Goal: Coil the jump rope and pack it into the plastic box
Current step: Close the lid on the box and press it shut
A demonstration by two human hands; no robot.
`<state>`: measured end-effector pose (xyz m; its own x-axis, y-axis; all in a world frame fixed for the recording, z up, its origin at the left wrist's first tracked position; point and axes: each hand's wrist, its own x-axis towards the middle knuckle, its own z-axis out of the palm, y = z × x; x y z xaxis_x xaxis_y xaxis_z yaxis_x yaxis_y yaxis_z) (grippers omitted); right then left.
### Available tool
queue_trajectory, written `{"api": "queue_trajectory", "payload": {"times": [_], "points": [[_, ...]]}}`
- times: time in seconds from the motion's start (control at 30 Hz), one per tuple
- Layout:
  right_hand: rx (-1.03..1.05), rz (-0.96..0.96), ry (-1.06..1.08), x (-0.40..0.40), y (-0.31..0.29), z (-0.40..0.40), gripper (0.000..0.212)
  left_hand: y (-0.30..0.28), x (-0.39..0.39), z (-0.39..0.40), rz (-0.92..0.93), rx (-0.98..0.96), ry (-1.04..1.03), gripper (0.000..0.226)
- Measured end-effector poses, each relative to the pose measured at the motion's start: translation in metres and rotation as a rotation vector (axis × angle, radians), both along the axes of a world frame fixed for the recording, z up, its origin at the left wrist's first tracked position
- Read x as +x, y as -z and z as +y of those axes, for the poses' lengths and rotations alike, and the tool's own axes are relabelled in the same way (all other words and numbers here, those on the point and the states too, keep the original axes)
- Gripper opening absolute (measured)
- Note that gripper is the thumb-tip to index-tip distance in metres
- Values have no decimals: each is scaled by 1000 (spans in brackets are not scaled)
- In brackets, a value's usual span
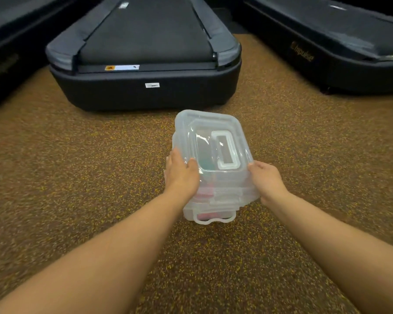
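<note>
We see a speckled brown-yellow floor (55, 177) across the frame. Top centre: rear end of a dark treadmill (143, 53), w/ small white label. Upper right: 2nd treadmill (327, 41), gold lettering. Upper left edge: 3rd treadmill (2, 53), mostly cut off.

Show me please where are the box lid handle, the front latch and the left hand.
lid handle (227, 150), head view, its left bar.
front latch (213, 220), head view, lower edge.
left hand (183, 175), head view, back of hand.
</note>
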<state>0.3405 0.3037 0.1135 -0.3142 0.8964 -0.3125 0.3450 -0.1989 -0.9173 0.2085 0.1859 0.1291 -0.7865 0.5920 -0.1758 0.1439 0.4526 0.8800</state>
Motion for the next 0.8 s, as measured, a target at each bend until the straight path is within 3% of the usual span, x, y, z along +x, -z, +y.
{"api": "queue_trajectory", "payload": {"times": [0.1, 0.53, 0.67, 0.8], "points": [[11, -48, -33, -3, 2, -5, 27, 3, -5, -8, -24, 0, -1, 41], [-76, -49, -70, -5, -3, -4, 22, 13, -15, -7, -139, -109, 2, 37], [-132, -85, -98, -8, -7, 6, 20, 15, -31, -3, -253, -163, -34, 44], [-174, -136, -132, -7, -9, 16, 19, 2, -43, -6, -401, -153, -65, 31]]}}
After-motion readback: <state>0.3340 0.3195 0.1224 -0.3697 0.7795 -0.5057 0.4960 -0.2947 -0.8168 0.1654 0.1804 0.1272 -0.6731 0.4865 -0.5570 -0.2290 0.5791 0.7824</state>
